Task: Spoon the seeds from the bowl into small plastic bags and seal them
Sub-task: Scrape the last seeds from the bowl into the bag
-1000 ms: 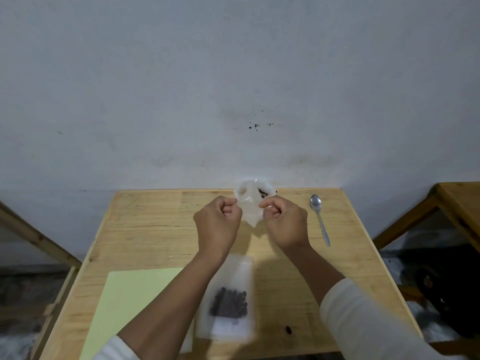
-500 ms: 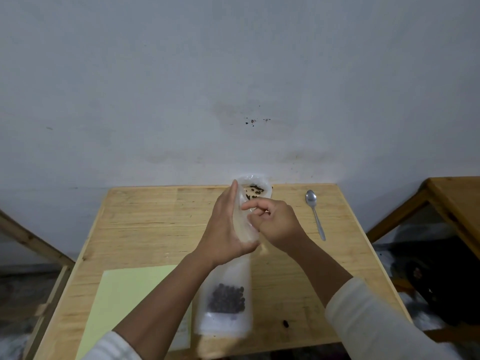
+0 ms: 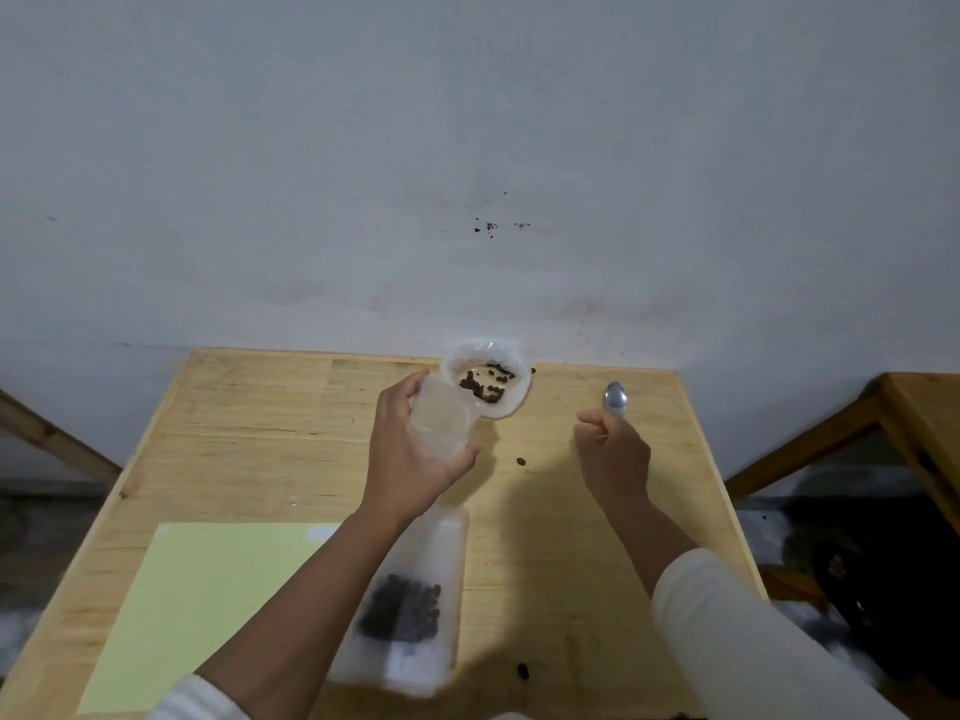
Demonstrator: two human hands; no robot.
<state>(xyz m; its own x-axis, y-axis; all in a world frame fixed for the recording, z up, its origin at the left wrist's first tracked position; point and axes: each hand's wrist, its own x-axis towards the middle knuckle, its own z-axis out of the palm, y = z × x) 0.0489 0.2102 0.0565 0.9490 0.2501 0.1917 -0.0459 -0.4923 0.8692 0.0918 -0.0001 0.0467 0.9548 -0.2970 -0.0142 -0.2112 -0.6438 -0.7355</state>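
The left hand (image 3: 415,454) grips 1 empty plastic bag (image 3: 440,418), just beside the bowl (image 3: 488,379) of seeds (image 3: 480,384). The right hand (image 3: 615,449) curls at the spoon (image 3: 615,396); contact cannot be confirmed. Risk: the limp bag mouth collapses, scattering seeds. No legible writing.

Left hand (image 3: 415,454) curled in a grip; right hand (image 3: 615,449) fisted.
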